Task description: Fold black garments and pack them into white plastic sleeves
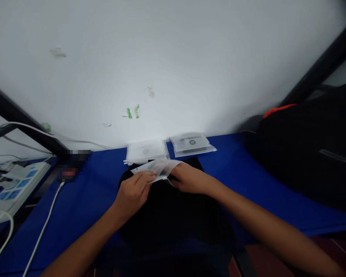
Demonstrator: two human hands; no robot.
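Note:
A frosted plastic zip bag (161, 167) with dark print is held up in front of me. Its near edge is pinched between the thumb and fingers of my left hand (135, 189). My right hand (187, 177) reaches into the bag's mouth from the right, and the plastic hides its fingers. Black cloth (175, 215) lies beneath both hands, on the blue surface. Just behind the held bag is a stack of similar frosted bags (145, 151). To its right sits another printed zip bag (190, 144) with something dark inside.
A white power strip (20, 188) with cables stands at the left, near a white cord (44, 231) crossing the blue table (83, 200). A large black bag (308, 154) with an orange edge fills the right. A white wall (190, 69) rises behind the table.

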